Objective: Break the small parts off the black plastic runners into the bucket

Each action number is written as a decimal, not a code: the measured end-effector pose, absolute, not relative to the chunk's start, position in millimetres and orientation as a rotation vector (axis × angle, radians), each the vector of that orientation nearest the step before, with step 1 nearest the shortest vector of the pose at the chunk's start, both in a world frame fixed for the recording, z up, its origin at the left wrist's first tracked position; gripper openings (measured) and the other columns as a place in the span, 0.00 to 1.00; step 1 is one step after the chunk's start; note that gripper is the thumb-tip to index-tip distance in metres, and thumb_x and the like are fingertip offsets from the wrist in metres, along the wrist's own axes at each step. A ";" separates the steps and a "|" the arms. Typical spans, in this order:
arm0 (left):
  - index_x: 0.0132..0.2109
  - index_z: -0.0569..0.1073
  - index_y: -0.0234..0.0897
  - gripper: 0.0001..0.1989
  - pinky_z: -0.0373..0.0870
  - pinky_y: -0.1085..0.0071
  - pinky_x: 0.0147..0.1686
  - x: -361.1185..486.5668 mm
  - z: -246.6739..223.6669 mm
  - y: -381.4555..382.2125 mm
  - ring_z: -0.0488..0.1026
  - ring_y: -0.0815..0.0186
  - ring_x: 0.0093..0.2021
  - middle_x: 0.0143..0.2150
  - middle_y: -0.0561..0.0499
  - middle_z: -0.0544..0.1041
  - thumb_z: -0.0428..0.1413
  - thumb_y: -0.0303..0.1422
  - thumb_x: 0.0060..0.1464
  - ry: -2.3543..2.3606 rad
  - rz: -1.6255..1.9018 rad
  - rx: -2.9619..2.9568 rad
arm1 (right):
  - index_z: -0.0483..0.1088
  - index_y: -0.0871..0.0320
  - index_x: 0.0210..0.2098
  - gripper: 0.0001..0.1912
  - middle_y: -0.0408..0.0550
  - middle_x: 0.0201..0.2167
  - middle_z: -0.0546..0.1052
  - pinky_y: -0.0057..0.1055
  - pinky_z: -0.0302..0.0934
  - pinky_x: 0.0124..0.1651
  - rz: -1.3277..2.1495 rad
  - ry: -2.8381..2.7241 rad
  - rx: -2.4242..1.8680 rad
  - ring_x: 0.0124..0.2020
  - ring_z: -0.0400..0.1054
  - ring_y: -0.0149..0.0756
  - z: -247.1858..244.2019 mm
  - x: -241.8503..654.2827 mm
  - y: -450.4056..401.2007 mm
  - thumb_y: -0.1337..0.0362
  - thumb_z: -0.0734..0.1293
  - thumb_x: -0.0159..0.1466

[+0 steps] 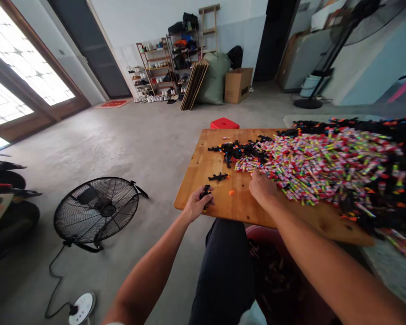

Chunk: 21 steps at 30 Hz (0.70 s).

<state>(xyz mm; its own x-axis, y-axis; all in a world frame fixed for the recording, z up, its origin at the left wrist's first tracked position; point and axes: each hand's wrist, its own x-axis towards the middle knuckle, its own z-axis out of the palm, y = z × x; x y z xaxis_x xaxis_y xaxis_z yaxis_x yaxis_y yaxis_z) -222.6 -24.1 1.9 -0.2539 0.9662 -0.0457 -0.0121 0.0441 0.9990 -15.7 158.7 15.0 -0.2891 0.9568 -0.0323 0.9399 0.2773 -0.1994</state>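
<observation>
In the head view, my left hand [199, 203] is closed around a small black toy gun [206, 192] above the table's near left edge. My right hand [262, 187] is at the near edge of a heap of small colourful tubes [311, 162], fingertips touching it. Its fingers are bunched, and whatever they pinch is hidden. Between the hands lies an orange plastic piece [231, 192]. Another black toy gun [218, 177] with an orange tip rests just beyond my left hand. Several more black toy guns [238, 150] are clustered left of the tubes.
The wooden table [194, 180] has a red stool [224, 123] behind it. Under its near edge, beside my leg, stands a dark red tub [277, 271] with small pieces inside. A floor fan [96, 212] is at left, its cord running to a white power strip [82, 308].
</observation>
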 end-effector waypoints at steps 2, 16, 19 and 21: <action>0.49 0.72 0.34 0.25 0.70 0.73 0.35 -209.4 10.3 -24.6 0.74 0.70 0.30 0.30 0.52 0.75 0.59 0.52 0.60 1.357 1.331 1.062 | 0.67 0.64 0.59 0.19 0.67 0.46 0.80 0.42 0.65 0.47 0.288 -2.365 -1.747 0.46 0.77 0.54 20.3 -2.9 149.2 0.66 0.54 0.74; 0.57 0.75 0.33 0.27 0.67 0.76 0.27 -112.8 58.4 -21.0 0.72 0.70 0.26 0.28 0.52 0.74 0.54 0.52 0.67 1.072 1.089 1.417 | 0.74 0.56 0.46 0.19 0.41 0.28 0.76 0.27 0.62 0.26 1.584 -1.446 -0.853 0.22 0.65 0.28 64.7 81.6 14.2 0.48 0.72 0.65; 0.55 0.76 0.33 0.26 0.69 0.75 0.27 -101.0 63.0 -22.7 0.72 0.69 0.27 0.29 0.51 0.75 0.53 0.52 0.67 1.035 1.057 1.451 | 0.72 0.56 0.44 0.19 0.40 0.28 0.77 0.27 0.62 0.25 1.581 -1.392 -0.851 0.22 0.65 0.28 63.6 94.7 10.3 0.49 0.73 0.64; 0.53 0.76 0.33 0.25 0.69 0.75 0.28 -95.6 65.7 -24.1 0.72 0.70 0.27 0.29 0.51 0.75 0.52 0.51 0.68 1.034 1.036 1.489 | 0.72 0.56 0.43 0.19 0.41 0.27 0.77 0.27 0.61 0.25 1.589 -1.359 -0.877 0.21 0.66 0.29 64.0 101.3 9.1 0.48 0.74 0.63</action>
<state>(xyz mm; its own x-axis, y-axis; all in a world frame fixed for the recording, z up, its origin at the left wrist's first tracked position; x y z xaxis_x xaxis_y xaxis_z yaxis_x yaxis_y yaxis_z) -95.6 -24.1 65.7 0.2658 0.9590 0.0987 0.0964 -0.1283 0.9870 101.3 9.1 64.0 -0.3961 0.9181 0.0147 -0.1573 -0.0520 -0.9862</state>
